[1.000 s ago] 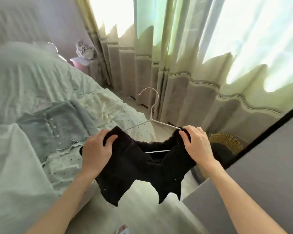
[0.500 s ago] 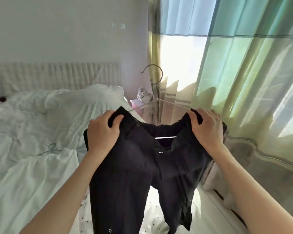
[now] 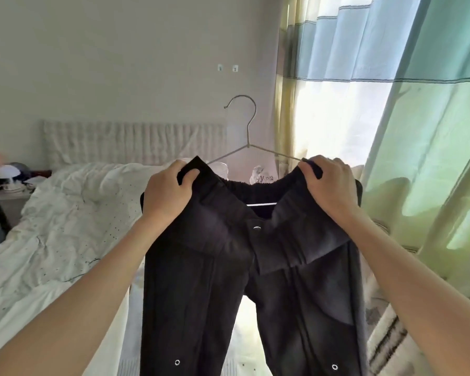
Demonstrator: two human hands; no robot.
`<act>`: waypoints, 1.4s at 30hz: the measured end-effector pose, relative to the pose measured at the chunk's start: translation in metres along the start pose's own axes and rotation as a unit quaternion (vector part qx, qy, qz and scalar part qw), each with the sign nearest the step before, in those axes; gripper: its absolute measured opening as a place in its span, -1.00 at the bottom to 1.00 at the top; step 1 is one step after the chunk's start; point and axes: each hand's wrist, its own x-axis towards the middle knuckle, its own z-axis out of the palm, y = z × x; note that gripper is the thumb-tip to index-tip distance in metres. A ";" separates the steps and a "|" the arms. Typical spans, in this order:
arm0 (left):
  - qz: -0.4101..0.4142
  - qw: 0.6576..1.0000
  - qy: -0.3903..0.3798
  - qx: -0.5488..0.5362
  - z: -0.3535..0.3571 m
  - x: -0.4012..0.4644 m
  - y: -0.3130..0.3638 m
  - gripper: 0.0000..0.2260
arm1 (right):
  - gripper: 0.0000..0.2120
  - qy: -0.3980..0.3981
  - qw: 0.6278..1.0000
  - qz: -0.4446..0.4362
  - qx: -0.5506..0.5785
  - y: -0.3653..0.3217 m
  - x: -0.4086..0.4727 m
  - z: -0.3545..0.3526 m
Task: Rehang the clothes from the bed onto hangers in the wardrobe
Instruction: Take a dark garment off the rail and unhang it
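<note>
Black trousers (image 3: pixel 244 267) on wire hanger (image 3: pixel 246 137) now lifted upright off bed (image 3: pixel 52 226), left hand (image 3: pixel 168 196) and right hand (image 3: pixel 329 191) each gripping waistband; ready for wardrobe.

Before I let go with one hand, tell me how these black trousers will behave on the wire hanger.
The black trousers hang limp, so they would probably sag and slide toward the freed side. The wire hanger looks thin and may tilt. The left hand and right hand grip the waistband's two ends, keeping it spread.
</note>
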 end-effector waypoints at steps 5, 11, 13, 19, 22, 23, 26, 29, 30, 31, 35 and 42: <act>-0.070 0.990 -0.091 0.079 0.085 0.037 -0.056 -0.68 | -0.71 -0.120 0.991 0.048 0.042 0.067 0.008 0.109; -0.150 0.953 -0.206 0.166 0.192 0.062 -0.139 -0.63 | -0.68 -0.293 0.949 0.097 0.063 0.147 0.003 0.244; -0.172 0.935 -0.242 0.193 0.228 0.067 -0.171 -0.64 | -0.66 -0.330 0.937 0.101 0.055 0.169 -0.004 0.287; -0.216 0.900 -0.294 0.239 0.325 0.073 -0.261 -0.65 | -0.69 -0.404 0.908 0.102 0.036 0.223 -0.030 0.408; -0.228 0.892 -0.304 0.243 0.366 0.069 -0.299 -0.68 | -0.70 -0.436 0.891 0.124 0.023 0.246 -0.046 0.458; -0.232 0.888 -0.308 0.249 0.377 0.067 -0.311 -0.69 | -0.69 -0.447 0.884 0.131 0.020 0.252 -0.052 0.472; -0.238 0.872 -0.326 0.279 0.406 0.067 -0.340 -0.67 | -0.69 -0.467 0.871 0.151 0.029 0.266 -0.061 0.506; -0.244 0.865 -0.333 0.285 0.428 0.070 -0.362 -0.65 | -0.68 -0.481 0.861 0.162 0.019 0.277 -0.064 0.534; -0.248 0.867 -0.332 0.277 0.435 0.072 -0.369 -0.66 | -0.67 -0.482 0.860 0.167 0.014 0.281 -0.066 0.543; -0.253 0.868 -0.331 0.269 0.441 0.073 -0.376 -0.67 | -0.68 -0.483 0.858 0.174 0.007 0.284 -0.068 0.551; -0.285 0.864 -0.345 0.232 0.457 0.068 -0.396 -0.76 | -0.69 -0.501 0.839 0.210 -0.022 0.297 -0.082 0.572; -0.236 0.843 -0.440 0.200 0.452 0.023 -0.399 -0.62 | -0.55 -0.548 0.822 0.154 -0.024 0.305 -0.106 0.562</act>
